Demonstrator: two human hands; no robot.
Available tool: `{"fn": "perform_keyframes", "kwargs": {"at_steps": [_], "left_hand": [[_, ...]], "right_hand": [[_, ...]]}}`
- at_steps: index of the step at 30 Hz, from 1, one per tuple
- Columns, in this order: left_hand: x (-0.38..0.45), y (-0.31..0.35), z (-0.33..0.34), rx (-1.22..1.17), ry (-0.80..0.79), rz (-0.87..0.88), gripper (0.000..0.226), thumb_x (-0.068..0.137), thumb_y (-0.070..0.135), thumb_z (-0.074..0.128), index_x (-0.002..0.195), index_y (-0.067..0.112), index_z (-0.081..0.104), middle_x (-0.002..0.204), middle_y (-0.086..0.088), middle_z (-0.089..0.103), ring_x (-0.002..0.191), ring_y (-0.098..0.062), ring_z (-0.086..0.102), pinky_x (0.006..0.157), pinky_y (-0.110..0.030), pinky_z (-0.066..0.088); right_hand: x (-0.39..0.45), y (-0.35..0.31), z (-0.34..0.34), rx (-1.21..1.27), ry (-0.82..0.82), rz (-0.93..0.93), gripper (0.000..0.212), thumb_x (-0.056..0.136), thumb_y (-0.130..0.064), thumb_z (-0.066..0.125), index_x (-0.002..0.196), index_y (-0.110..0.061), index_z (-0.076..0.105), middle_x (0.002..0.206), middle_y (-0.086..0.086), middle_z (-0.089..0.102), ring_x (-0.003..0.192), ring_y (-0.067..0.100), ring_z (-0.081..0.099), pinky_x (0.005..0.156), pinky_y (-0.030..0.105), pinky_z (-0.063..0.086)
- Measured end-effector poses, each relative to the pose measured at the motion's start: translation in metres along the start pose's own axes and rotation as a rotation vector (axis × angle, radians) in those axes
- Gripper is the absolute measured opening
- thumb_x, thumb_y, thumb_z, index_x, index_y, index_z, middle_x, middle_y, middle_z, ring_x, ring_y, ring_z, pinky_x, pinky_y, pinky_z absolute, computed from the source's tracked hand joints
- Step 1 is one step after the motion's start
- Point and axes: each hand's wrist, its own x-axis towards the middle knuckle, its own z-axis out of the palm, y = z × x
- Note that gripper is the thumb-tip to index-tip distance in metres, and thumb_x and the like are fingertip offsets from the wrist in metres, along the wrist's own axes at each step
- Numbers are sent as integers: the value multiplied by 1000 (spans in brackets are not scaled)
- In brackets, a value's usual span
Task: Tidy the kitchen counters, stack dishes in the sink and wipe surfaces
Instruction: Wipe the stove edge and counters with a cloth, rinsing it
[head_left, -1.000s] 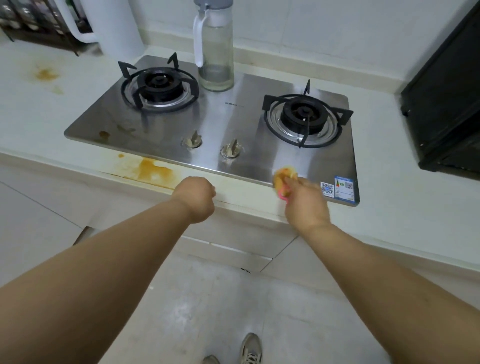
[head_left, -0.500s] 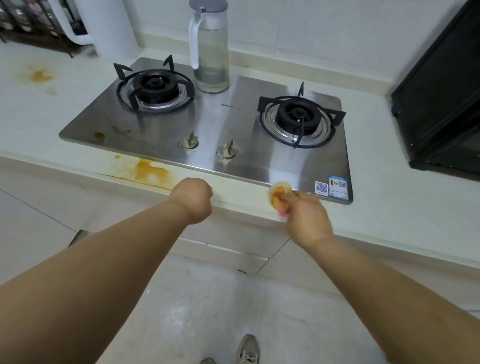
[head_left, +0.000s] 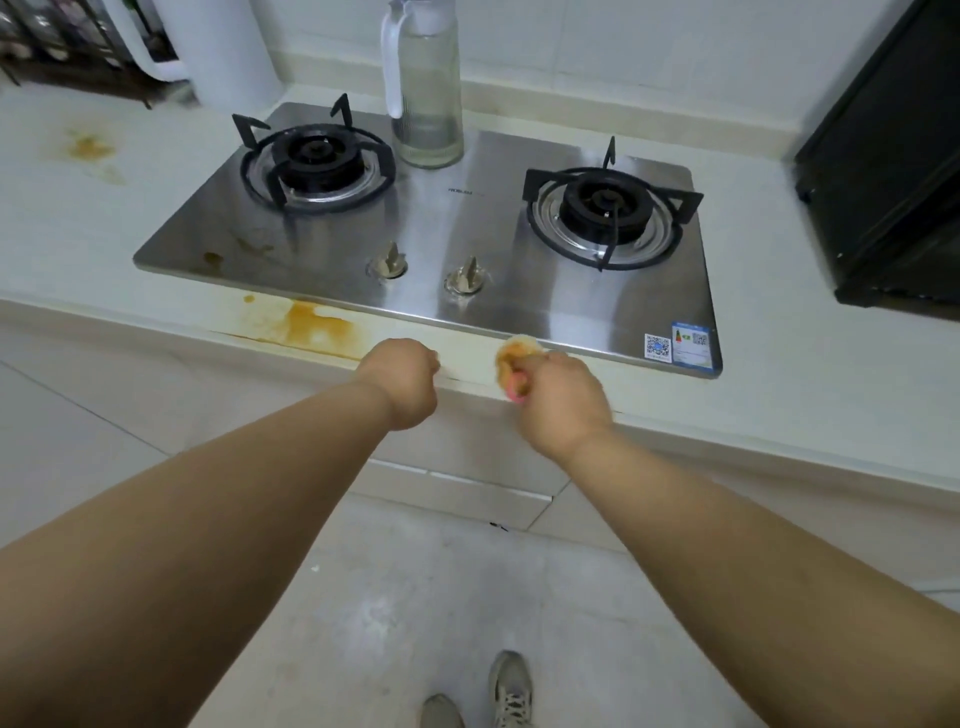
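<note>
My right hand (head_left: 563, 402) grips a stained yellow-and-pink sponge (head_left: 511, 358) and holds it against the white counter's front strip (head_left: 467, 358), just below the steel gas hob (head_left: 457, 228). My left hand (head_left: 402, 379) sits at the counter's front edge beside it, fingers curled under out of sight. An orange-brown spill (head_left: 311, 325) stains the counter strip to the left of my left hand. A second orange stain (head_left: 91, 150) marks the counter at far left. Small brown spots (head_left: 213, 258) dot the hob's front left corner.
A clear glass jug with a white handle (head_left: 427, 88) stands on the hob between the two burners. A white appliance (head_left: 218, 47) and a dark rack (head_left: 62, 47) sit at the back left. A black oven (head_left: 893, 171) fills the right. My shoes (head_left: 511, 691) show on the tiled floor.
My right hand has slid the sponge leftward along the counter's front strip, from near the hob's sticker toward my left hand. The left hand has stayed at the edge.
</note>
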Motion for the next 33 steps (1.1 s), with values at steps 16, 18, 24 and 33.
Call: {"fn": "perform_keyframes", "kwargs": {"at_steps": [16,18,24,33], "left_hand": [[-12,-16,8,-293,113,-5,60,76,-7,42,126,19,60,132,-2,60,128,-20,49,108,-25,36],[-10,-18,8,-255,101,-29,56,81,-5,43,131,17,56,140,0,52,133,-18,43,113,-24,29],[1,-8,7,-206,84,-46,52,83,0,48,131,16,56,137,-4,50,127,-23,47,110,-31,36],[-19,-24,7,-201,118,-5,56,82,-1,43,132,21,56,139,0,52,131,-19,45,111,-28,33]], "right_hand": [[30,-67,8,45,-79,-210,31,87,-11,51,115,-23,57,126,7,49,111,29,51,90,30,41],[17,-32,-1,46,-66,-182,31,81,-5,50,104,-24,57,117,6,52,105,29,53,83,28,40],[-25,95,-35,-113,61,378,39,85,-10,49,124,-8,41,121,18,45,100,36,57,79,35,45],[29,-72,17,-62,-48,-86,53,90,-10,47,140,-7,31,137,19,34,114,33,49,95,35,40]]}}
